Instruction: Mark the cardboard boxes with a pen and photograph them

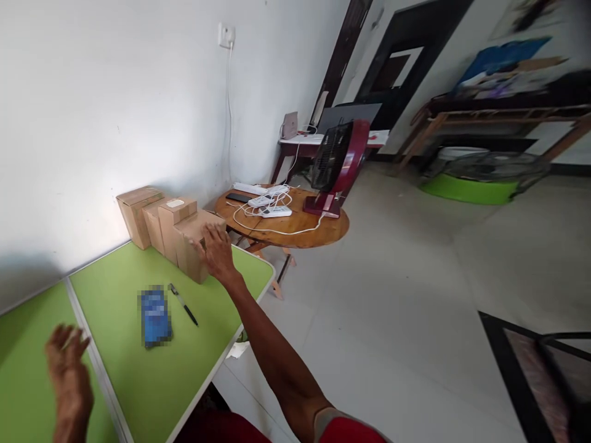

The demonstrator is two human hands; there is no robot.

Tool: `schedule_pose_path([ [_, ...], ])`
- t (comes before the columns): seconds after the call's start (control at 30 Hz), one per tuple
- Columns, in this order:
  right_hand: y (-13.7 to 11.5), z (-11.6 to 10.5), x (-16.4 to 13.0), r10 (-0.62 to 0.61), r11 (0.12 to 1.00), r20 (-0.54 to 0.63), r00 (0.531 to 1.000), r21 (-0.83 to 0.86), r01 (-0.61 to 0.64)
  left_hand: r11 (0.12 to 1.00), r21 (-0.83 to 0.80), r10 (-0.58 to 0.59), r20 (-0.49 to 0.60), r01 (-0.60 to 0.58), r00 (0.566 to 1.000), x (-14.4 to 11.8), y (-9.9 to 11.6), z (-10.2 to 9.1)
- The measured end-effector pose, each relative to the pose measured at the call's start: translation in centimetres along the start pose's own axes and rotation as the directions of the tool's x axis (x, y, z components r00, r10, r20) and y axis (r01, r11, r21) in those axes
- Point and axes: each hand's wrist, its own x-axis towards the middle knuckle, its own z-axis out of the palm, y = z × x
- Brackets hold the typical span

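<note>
Well, from my remote seat, leftmost at eight o'clock is my left hand (69, 375), fingers loosely spread, holding nothing, above the smooth green tabletop (133, 381). Four matte cardboard boxes (170, 237), brown and straight-edged, stand in a slanting row at nine o'clock, one bearing a pale oval label. Back at eight o'clock lie one blue item (156, 317), roughly rectangular and too pixelated to name, and one slim dark pen (183, 304) just beside it. Between eight and nine, my right hand (218, 249) lies flat at the nearest box, fingers extended; I cannot tell how firmly it presses. Beyond, one rounded wooden tabletop (330, 232) carries one maroon fan (355, 154), towards one o'clock.
</note>
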Motion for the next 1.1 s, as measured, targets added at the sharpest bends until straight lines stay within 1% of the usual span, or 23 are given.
schedule_pose_path([
  [0.07, 1.4, 1.3, 0.0, -0.004, 0.998, 0.06, 0.998, -0.061, 0.007, 0.996, 0.001, -0.09, 0.081, 0.09, 0.993, -1.5, 0.5, 4.4],
  [0.1, 1.9, 1.7, -0.3, -0.022, 0.997, 0.062, 0.998, -0.076, 0.027, 0.989, 0.004, -0.144, 0.163, 0.145, 0.976, -2.2, 0.9, 6.7],
  [0.13, 2.2, 2.0, -0.7, -0.042, 0.996, 0.05, 0.998, -0.083, 0.046, 0.976, -0.024, -0.204, 0.253, 0.217, 0.946, -2.9, 1.3, 9.0],
  [0.2, 2.7, 2.0, -2.1, -0.067, 0.995, 0.0, 0.998, -0.069, 0.067, 0.956, -0.035, -0.257, 0.369, 0.29, 0.893, -4.0, 1.9, 13.1],
  [0.27, 3.4, 1.2, -4.1, -0.067, 0.998, -0.076, 0.995, -0.006, 0.066, 0.923, -0.023, -0.335, 0.449, 0.385, 0.829, -4.8, 2.0, 16.6],
  [0.33, 4.5, 0.0, -6.2, -0.023, 0.991, -0.185, 0.983, 0.124, 0.046, 0.868, 0.005, -0.429, 0.509, 0.496, 0.746, -5.1, 1.9, 19.1],
  [0.37, 5.3, -0.7, -7.1, 0.037, 0.977, -0.25, 0.967, 0.214, 0.018, 0.835, 0.021, -0.475, 0.532, 0.55, 0.7, -5.2, 1.8, 20.0],
  [0.4, 6.0, -1.3, -7.9, 0.133, 0.947, -0.316, 0.94, 0.32, -0.026, 0.799, 0.038, -0.518, 0.55, 0.601, 0.655, -5.1, 1.7, 20.8],
  [0.43, 6.9, -2.0, -8.4, 0.262, 0.894, -0.366, 0.893, 0.441, -0.082, 0.762, 0.054, -0.558, 0.562, 0.646, 0.61, -5.1, 1.6, 21.5],
  [0.47, 7.7, -2.6, -8.6, 0.41, 0.809, -0.377, 0.83, 0.571, -0.14, 0.725, 0.07, -0.593, 0.57, 0.685, 0.569, -5.0, 1.6, 22.1],
  [0.5, 8.6, -3.0, -8.5, 0.55, 0.69, -0.337, 0.764, 0.698, -0.188, 0.689, 0.084, -0.624, 0.573, 0.72, 0.531, -5.0, 1.6, 22.7],
  [0.53, 9.4, -3.4, -8.3, 0.655, 0.549, -0.251, 0.713, 0.806, -0.22, 0.657, 0.094, -0.649, 0.576, 0.748, 0.498, -5.0, 1.7, 23.4],
  [0.57, 10.1, -3.7, -8.0, 0.71, 0.402, -0.134, 0.692, 0.883, -0.242, 0.629, 0.102, -0.668, 0.578, 0.771, 0.468, -5.1, 1.7, 24.0],
  [0.6, 10.7, -3.9, -7.7, 0.716, 0.272, -0.01, 0.698, 0.925, -0.266, 0.605, 0.106, -0.682, 0.581, 0.789, 0.444, -5.2, 1.7, 24.6],
  [0.63, 11.2, -4.0, -7.5, 0.69, 0.177, 0.1, 0.717, 0.937, -0.301, 0.587, 0.105, -0.689, 0.586, 0.803, 0.427, -5.4, 1.7, 25.3],
  [0.67, 11.6, -4.1, -7.5, 0.654, 0.12, 0.185, 0.734, 0.932, -0.342, 0.573, 0.099, -0.691, 0.592, 0.813, 0.415, -5.6, 1.6, 25.8],
  [0.73, 11.8, -4.3, -8.2, 0.611, 0.095, 0.269, 0.744, 0.909, -0.406, 0.554, 0.08, -0.691, 0.598, 0.829, 0.405, -5.8, 1.5, 26.6],
  [0.8, 11.4, -4.7, -9.5, 0.62, 0.106, 0.266, 0.738, 0.903, -0.415, 0.537, 0.054, -0.693, 0.598, 0.842, 0.403, -5.9, 1.3, 26.7],
  [0.87, 10.6, -5.6, -10.9, 0.636, 0.1, 0.241, 0.733, 0.916, -0.388, 0.52, 0.025, -0.688, 0.605, 0.854, 0.401, -5.8, 1.3, 25.8],
  [0.93, 9.7, -6.7, -11.7, 0.621, 0.088, 0.235, 0.748, 0.927, -0.364, 0.516, -0.014, -0.666, 0.622, 0.856, 0.411, -5.9, 1.7, 23.9],
  [0.97, 9.3, -7.2, -11.8, 0.599, 0.088, 0.236, 0.765, 0.93, -0.356, 0.522, -0.039, -0.65, 0.628, 0.852, 0.428, -6.0, 1.9, 22.6],
  [1.03, 8.4, -8.0, -11.7, 0.548, 0.112, 0.23, 0.804, 0.933, -0.342, 0.549, -0.092, -0.619, 0.623, 0.83, 0.479, -6.3, 2.1, 19.5],
  [1.1, 7.3, -8.1, -11.3, 0.51, 0.163, 0.236, 0.827, 0.918, -0.363, 0.58, -0.134, -0.599, 0.598, 0.804, 0.532, -6.6, 1.8, 16.1],
])
